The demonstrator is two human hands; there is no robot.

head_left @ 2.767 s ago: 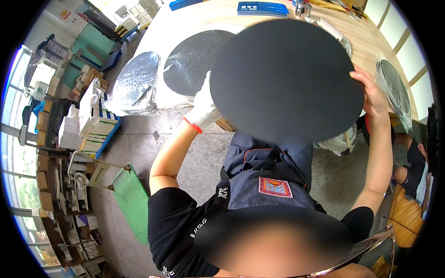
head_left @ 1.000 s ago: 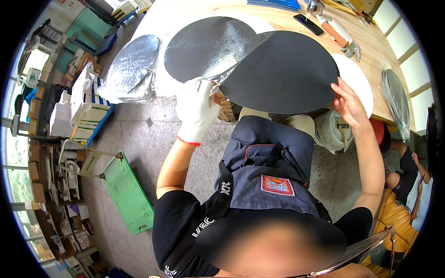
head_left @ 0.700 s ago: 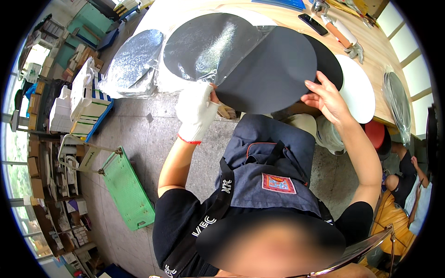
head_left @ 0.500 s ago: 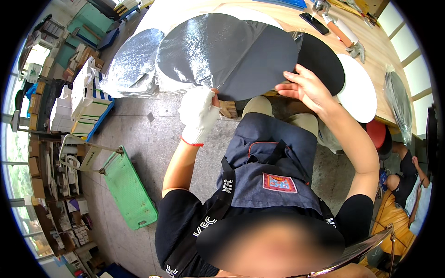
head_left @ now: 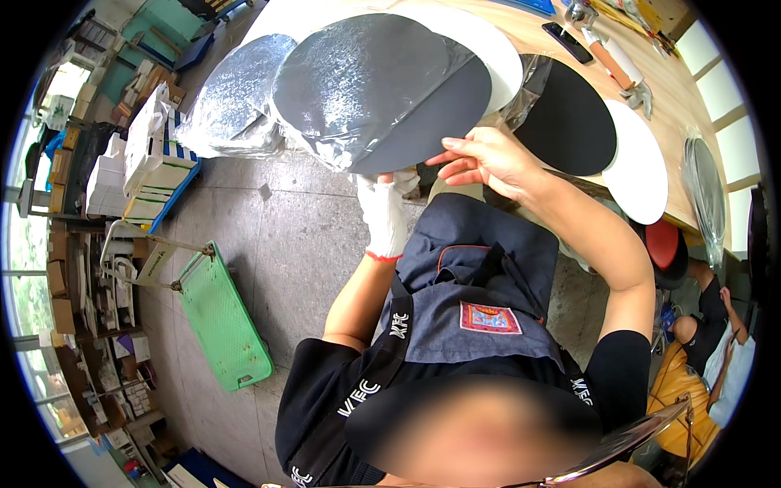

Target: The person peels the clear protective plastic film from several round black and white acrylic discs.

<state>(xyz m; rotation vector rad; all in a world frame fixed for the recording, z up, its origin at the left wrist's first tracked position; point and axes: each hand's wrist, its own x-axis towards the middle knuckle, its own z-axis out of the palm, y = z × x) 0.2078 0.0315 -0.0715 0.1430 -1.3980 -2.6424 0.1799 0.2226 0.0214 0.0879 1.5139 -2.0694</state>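
Observation:
A large black round disc lies half inside a clear plastic bag, its lower right part bare. My left hand, in a white knitted glove with bare fingertips, grips the near edge of the disc from below; part of its fingers is hidden under it. My right hand, bare, is held beside the disc's lower right edge with its fingers apart, nothing in them. Left of the disc sits a stack of plastic-wrapped discs. To the right lie another black disc and a white disc.
The wooden table carries a phone, a tool with an orange-brown handle, a grey glove and wrapped discs at its right edge. A green trolley stands on the floor at left. Another person is at far right.
The bagged disc has shifted left, with more of it inside the bag, uncovering a white disc behind. My left hand has moved right and lower along the edge; my right hand has moved left.

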